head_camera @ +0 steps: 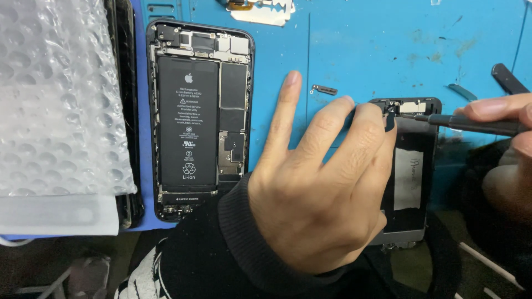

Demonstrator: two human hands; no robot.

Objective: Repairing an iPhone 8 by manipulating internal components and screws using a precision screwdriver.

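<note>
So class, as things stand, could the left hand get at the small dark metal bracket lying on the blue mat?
Probably yes: the small bracket lies bare on the blue mat, just beyond the left hand, nothing between them.

Your left hand (318, 194) lay at centre, on the display panel (410, 182) at its 3 o'clock. Opened phone (199, 119) sat at 9 o'clock of that hand, bubble wrap (58, 99) beyond it. Screwdriver (465, 124), in your right hand (507, 144), reached the panel's 12 o'clock edge. Small bracket (324, 89) lay at the hand's 12 o'clock.
</note>
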